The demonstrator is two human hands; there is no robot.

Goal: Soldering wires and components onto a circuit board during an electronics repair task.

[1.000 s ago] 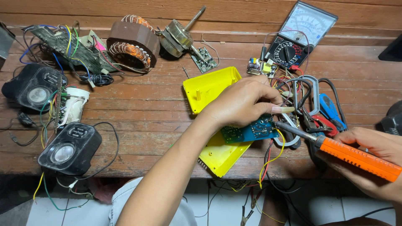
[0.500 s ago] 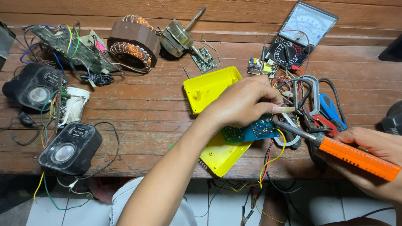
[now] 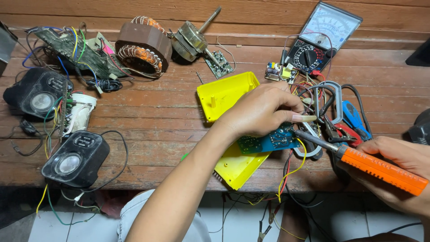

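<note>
My left hand (image 3: 260, 112) pinched the blue circuit board (image 3: 268, 142), fingers clenched on its upper edge, holding it over the yellow casing half (image 3: 235, 168) at the wooden table (image 3: 152, 134) edge. My right hand (image 3: 398, 166) gripped the orange soldering iron (image 3: 380, 169), its tip touching the board's right end. Pliers (image 3: 345, 130) and a multimeter (image 3: 320, 38) lay beyond.

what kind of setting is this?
Probably a home or small-shop electronics repair bench: a wooden plank table strewn with an analog multimeter, a copper-wound motor stator and loose speakers. The right hand holds an orange soldering iron at a blue circuit board.
</note>
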